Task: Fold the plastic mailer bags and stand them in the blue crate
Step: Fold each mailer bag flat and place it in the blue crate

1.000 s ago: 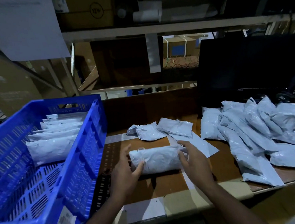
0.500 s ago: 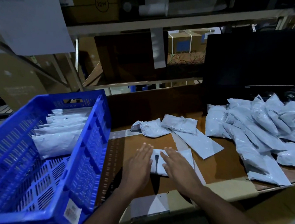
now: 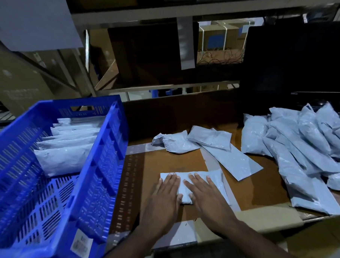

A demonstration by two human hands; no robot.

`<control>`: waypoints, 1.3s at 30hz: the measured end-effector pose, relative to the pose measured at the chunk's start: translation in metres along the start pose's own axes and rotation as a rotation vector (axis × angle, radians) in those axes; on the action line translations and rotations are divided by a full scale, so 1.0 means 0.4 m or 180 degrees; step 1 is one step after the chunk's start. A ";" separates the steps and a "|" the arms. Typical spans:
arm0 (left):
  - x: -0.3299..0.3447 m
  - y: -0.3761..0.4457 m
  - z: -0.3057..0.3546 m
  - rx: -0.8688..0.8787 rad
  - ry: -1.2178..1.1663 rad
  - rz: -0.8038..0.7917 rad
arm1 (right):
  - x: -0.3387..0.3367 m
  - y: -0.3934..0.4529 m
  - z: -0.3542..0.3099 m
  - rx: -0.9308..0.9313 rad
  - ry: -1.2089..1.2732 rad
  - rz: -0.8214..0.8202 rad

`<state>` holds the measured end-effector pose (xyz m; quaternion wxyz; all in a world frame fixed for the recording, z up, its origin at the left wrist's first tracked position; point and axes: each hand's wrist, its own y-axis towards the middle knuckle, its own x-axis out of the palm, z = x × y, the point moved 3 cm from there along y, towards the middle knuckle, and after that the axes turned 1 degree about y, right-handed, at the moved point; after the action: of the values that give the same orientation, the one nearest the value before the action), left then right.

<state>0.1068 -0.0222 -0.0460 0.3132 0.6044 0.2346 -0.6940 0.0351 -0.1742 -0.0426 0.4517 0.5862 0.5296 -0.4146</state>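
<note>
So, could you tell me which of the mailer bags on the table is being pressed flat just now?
The folded mailer at the table's near edge, under the flat left hand and right hand; the loose bags behind and the pile to the right lie untouched.

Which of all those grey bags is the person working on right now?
Start at the blue crate on the left and look just right of it, near the table's front edge. The bag there lies flat under both hands; unlike its neighbours, it is folded small and being pressed down.
</note>
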 end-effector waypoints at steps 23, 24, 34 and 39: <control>0.006 -0.048 0.048 0.0271 -0.0268 0.0519 | -0.017 -0.064 0.007 0.0454 0.0038 0.0311; 0.024 -0.060 0.052 0.0414 -0.0157 0.0445 | -0.007 -0.073 0.009 0.0448 0.0025 0.0317; 0.060 -0.064 0.040 0.0379 0.0070 0.0382 | 0.011 -0.075 0.005 0.0244 -0.0234 0.0203; 0.045 -0.016 0.024 0.0423 0.0212 0.0497 | 0.008 -0.023 0.020 0.0326 -0.0093 0.0352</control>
<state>0.0943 -0.0275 -0.0627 0.3176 0.6629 0.1505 -0.6610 0.0260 -0.1808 -0.0485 0.4509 0.6308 0.4680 -0.4240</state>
